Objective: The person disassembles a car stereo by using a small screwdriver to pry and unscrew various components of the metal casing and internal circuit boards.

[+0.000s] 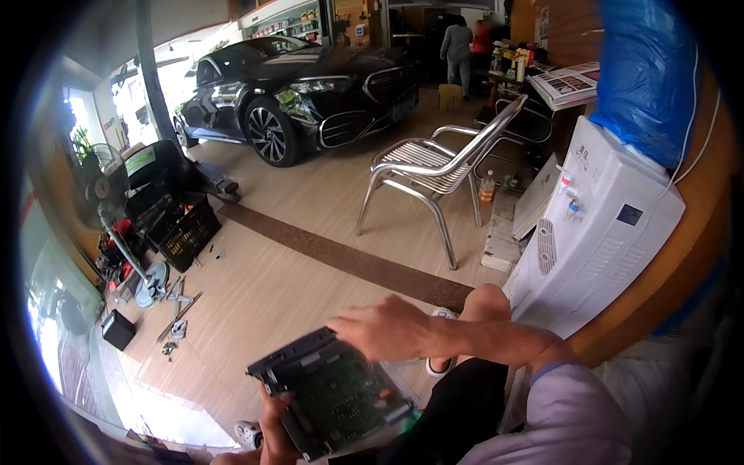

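An electronic unit (341, 391) with a black frame and an exposed green circuit board lies tilted over my lap. My left hand (273, 426) grips its left side, the thumb on the frame's edge. At the unit's far edge, my right hand (384, 327) has its fingers curled together, slightly blurred. Whether it touches the frame or pinches something small cannot be made out, since the fingertips are hidden. A small orange part (384, 394) shows on the board near its right side.
A metal chair (434, 163) stands ahead, a white water dispenser (604, 225) to the right. At left are a fan (99, 186), a black crate (182, 232), a black box (118, 330) and loose metal strips (180, 306). A black car (302, 93) and a person (457, 50) are farther off.
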